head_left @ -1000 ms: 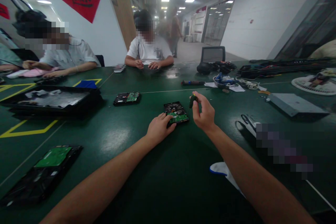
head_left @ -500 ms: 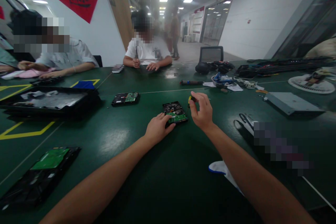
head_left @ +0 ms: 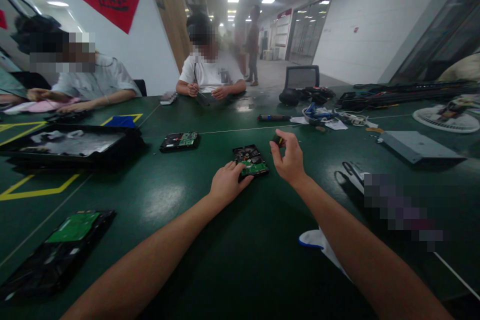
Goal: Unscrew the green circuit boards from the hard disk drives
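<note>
A hard drive (head_left: 250, 160) lies circuit board up on the green table (head_left: 180, 195), its green board facing me. My left hand (head_left: 227, 183) rests on the drive's near left corner, fingers curled against it. My right hand (head_left: 288, 158) hovers just right of the drive, fingers pinched round a small screwdriver (head_left: 279, 141) with a black and yellow handle. The screwdriver's tip is hidden by my fingers.
Two more hard drives lie on the table, one (head_left: 180, 140) further back left, one (head_left: 62, 250) near left. A black tray (head_left: 71, 142) sits at left. Cables, a bowl (head_left: 318, 115) and a grey box (head_left: 418, 146) crowd the right. Two people sit across the table.
My right hand has turned the screwdriver in its fingers and lifted it off the drive, shifting slightly left. My left hand has stayed on the drive.
</note>
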`<state>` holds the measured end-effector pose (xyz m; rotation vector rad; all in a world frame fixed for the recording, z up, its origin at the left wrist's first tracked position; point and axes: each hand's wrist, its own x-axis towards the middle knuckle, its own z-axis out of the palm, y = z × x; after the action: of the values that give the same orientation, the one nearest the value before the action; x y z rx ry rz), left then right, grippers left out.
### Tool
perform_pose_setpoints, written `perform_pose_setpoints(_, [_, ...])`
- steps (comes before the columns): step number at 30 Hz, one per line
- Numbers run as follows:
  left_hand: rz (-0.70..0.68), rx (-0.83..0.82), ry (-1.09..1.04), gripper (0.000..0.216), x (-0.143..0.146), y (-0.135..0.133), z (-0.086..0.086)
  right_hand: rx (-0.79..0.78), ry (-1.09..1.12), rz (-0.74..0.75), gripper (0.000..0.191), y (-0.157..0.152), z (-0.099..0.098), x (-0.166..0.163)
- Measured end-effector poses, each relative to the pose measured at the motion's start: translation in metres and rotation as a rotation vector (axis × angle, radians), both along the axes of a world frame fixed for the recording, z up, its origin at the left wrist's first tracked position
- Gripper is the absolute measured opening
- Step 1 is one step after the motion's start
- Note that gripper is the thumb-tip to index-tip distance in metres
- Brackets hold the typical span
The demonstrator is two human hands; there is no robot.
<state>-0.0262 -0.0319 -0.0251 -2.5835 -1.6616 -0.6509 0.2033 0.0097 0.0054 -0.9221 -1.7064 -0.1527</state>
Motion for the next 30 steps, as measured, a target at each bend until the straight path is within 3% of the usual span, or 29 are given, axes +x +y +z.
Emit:
perform_pose_setpoints(14, [-0.004,0.001,-0.003,0.038,-0.001,0.001,-0.003,-0.007,-0.002,0.015,0.025,-0.011,0.02,-0.005])
perform_pose_setpoints(30, [-0.023,0.0,-0.016,0.037,-0.002,0.003,-0.003,-0.229,-0.266,0.042,0.008,-0.017,0.076,-0.01])
